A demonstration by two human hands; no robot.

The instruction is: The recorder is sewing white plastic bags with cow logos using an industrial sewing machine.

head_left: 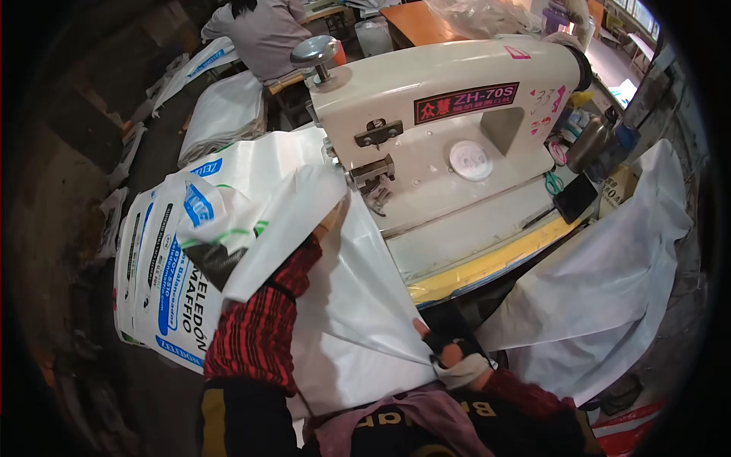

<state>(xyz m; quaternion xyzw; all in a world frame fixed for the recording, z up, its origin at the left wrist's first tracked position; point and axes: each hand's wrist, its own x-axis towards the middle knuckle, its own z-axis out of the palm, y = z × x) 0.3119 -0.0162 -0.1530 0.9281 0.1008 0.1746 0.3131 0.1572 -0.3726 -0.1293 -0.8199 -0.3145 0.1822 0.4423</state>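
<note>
A white woven sack (pixel 350 305) spreads across my lap and up to the head of a cream sewing machine (pixel 365 84). My left hand (pixel 333 218) is under a folded-over flap of the sack, close to the needle and presser foot (pixel 375 186); its fingers are hidden by the cloth. My right hand (pixel 454 355), in a dark fingerless glove with a pale band at the wrist, is closed on the sack's right edge, below the machine's front corner. Printed sacks (pixel 175 259) in white, blue and green lie overlapping to the left.
A pale sack (pixel 586 297) drapes down at the right. On the machine bed's right lie a dark phone (pixel 575 198), green-handled scissors (pixel 553 183) and a bottle (pixel 592 141). Behind at left are a stack of white sacks (pixel 225 114) and a seated person (pixel 259 38).
</note>
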